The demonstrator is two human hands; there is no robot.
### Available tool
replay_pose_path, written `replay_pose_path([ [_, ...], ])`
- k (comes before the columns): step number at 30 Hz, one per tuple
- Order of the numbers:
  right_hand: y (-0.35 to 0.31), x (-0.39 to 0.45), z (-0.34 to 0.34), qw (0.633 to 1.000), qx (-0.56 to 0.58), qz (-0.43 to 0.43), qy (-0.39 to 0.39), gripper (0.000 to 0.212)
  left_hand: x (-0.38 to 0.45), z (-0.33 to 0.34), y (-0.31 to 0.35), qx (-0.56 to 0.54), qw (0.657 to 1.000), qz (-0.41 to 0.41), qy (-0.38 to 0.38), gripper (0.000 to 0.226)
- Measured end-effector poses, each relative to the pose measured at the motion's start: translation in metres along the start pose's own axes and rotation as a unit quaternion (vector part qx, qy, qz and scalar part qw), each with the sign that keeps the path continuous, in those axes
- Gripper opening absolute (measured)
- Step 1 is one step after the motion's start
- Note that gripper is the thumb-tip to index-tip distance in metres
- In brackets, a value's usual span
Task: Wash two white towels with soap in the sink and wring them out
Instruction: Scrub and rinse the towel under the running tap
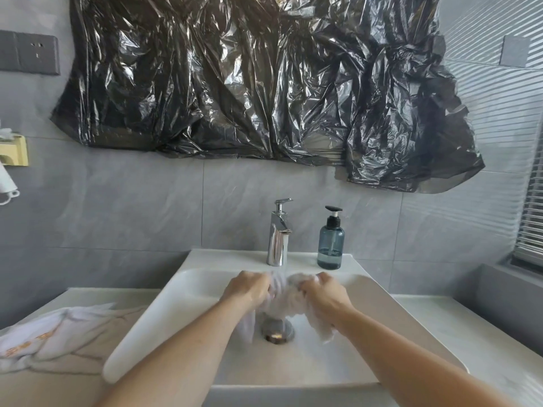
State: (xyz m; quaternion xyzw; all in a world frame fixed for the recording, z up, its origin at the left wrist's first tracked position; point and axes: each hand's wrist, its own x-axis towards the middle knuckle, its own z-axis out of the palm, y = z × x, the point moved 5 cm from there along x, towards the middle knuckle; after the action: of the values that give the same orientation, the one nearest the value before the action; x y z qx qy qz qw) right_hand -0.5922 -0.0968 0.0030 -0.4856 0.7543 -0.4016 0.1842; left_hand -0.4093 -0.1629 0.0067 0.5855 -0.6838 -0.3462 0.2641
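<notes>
The middle of the towel [286, 301] is hard to read: water from the tap [278, 235] falls right onto it and blurs the cloth between the two hands, and the fingertips of both are buried in the folds. The left hand [249, 287] grips one bunched end, the right hand [324, 292] grips the other, both curled tight round the wet white cloth, which sags over the sink [182, 304] with loose tails hanging below each wrist. It partly covers the metal drain [277, 331], of which only the front rim shows.

The sink is a smooth white basin with rounded corners, set on a pale worktop [458, 321]. The tap is polished chrome, upright, with a lever on top. Just beside it on the back ledge stands a soap bottle [331, 240] of see-through blue-grey plastic with a black pump, holding a little liquid at the bottom.

A second towel [55, 333] lies crumpled on the worktop to the left of the sink, white with orange lettering too blurred to read. Above, crinkled glossy black plastic sheeting [264, 83] is stuck over the grey tiled wall. A dark socket plate [29, 52] sits top left; a yellow holder [16, 151] is cut off at the left edge. Window blinds [531, 207] are cut off on the right.
</notes>
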Motion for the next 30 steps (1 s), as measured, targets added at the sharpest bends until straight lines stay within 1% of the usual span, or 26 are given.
replay_pose_path([
  [1, -0.001, 0.001, -0.003, 0.999, 0.049, 0.004, 0.016, 0.030, 0.000, -0.002, 0.002, -0.103, 0.994, -0.021, 0.012, 0.023],
  [2, -0.003, 0.000, -0.004, 0.996, 0.087, 0.006, 0.026, 0.031, 0.002, -0.002, 0.004, -0.191, 0.981, -0.025, 0.018, 0.017],
  [3, -0.005, -0.002, -0.004, 0.992, 0.118, 0.005, 0.032, 0.033, 0.003, 0.001, 0.008, -0.246, 0.969, -0.018, 0.002, 0.014],
  [5, -0.010, -0.005, -0.001, 0.987, 0.155, -0.005, 0.028, 0.040, 0.003, 0.012, 0.011, -0.307, 0.950, -0.021, -0.060, 0.023],
  [7, -0.020, -0.014, 0.005, 0.985, 0.170, -0.017, 0.008, 0.045, 0.002, 0.026, 0.011, -0.345, 0.928, -0.051, -0.132, 0.040],
  [8, -0.025, -0.019, 0.007, 0.983, 0.179, -0.030, 0.000, 0.044, 0.006, 0.030, 0.009, -0.353, 0.922, -0.056, -0.146, 0.050],
  [9, -0.031, -0.025, 0.009, 0.982, 0.185, -0.046, -0.003, 0.043, 0.011, 0.033, 0.007, -0.360, 0.920, -0.058, -0.145, 0.059],
  [10, -0.038, -0.032, 0.011, 0.978, 0.197, -0.067, -0.004, 0.039, 0.010, 0.032, 0.008, -0.358, 0.924, -0.053, -0.121, 0.067],
  [11, -0.046, -0.038, 0.011, 0.972, 0.214, -0.095, -0.006, 0.035, 0.011, 0.028, 0.009, -0.367, 0.925, -0.048, -0.086, 0.068],
  [13, -0.062, -0.050, 0.013, 0.959, 0.240, -0.148, -0.011, 0.026, 0.009, 0.015, 0.016, -0.400, 0.916, -0.027, -0.012, 0.054],
  [14, -0.069, -0.052, 0.013, 0.958, 0.232, -0.166, -0.003, 0.025, 0.010, 0.010, 0.019, -0.414, 0.910, -0.027, 0.009, 0.045],
  [15, -0.074, -0.050, 0.011, 0.961, 0.211, -0.176, 0.016, 0.025, 0.011, 0.004, 0.024, -0.420, 0.907, -0.027, 0.016, 0.040],
  [16, -0.075, -0.043, 0.008, 0.964, 0.194, -0.177, 0.045, 0.024, 0.010, -0.001, 0.031, -0.408, 0.913, -0.020, 0.017, 0.036],
  [18, -0.074, -0.029, -0.002, 0.970, 0.165, -0.154, 0.090, 0.024, 0.010, -0.009, 0.044, -0.386, 0.922, 0.016, 0.030, 0.034],
  [19, -0.072, -0.023, -0.006, 0.973, 0.160, -0.133, 0.100, 0.024, 0.013, -0.012, 0.047, -0.362, 0.931, 0.028, 0.042, 0.033],
  [20, -0.068, -0.018, -0.007, 0.975, 0.161, -0.113, 0.103, 0.025, 0.013, -0.015, 0.048, -0.346, 0.935, 0.037, 0.061, 0.029],
  [22, -0.063, -0.021, 0.002, 0.978, 0.168, -0.095, 0.075, 0.022, 0.015, -0.014, 0.043, -0.317, 0.945, 0.033, 0.074, 0.025],
  [25, -0.064, -0.042, 0.026, 0.975, 0.181, -0.128, 0.008, 0.019, 0.020, -0.002, 0.032, -0.251, 0.965, 0.040, 0.058, 0.025],
  [26, -0.063, -0.044, 0.029, 0.976, 0.172, -0.137, 0.006, 0.018, 0.021, -0.001, 0.027, -0.260, 0.962, 0.031, 0.074, 0.027],
  [27, -0.062, -0.040, 0.028, 0.978, 0.156, -0.138, 0.016, 0.017, 0.019, 0.001, 0.027, -0.262, 0.962, 0.022, 0.068, 0.030],
  [28, -0.060, -0.029, 0.025, 0.980, 0.146, -0.128, 0.041, 0.017, 0.023, 0.004, 0.024, -0.285, 0.956, 0.015, 0.061, 0.033],
  [29, -0.057, -0.017, 0.019, 0.983, 0.136, -0.104, 0.064, 0.018, 0.021, 0.006, 0.023, -0.291, 0.955, 0.014, 0.050, 0.034],
  [30, -0.054, -0.009, 0.013, 0.986, 0.125, -0.077, 0.084, 0.022, 0.018, 0.006, 0.027, -0.275, 0.960, 0.037, 0.044, 0.033],
])
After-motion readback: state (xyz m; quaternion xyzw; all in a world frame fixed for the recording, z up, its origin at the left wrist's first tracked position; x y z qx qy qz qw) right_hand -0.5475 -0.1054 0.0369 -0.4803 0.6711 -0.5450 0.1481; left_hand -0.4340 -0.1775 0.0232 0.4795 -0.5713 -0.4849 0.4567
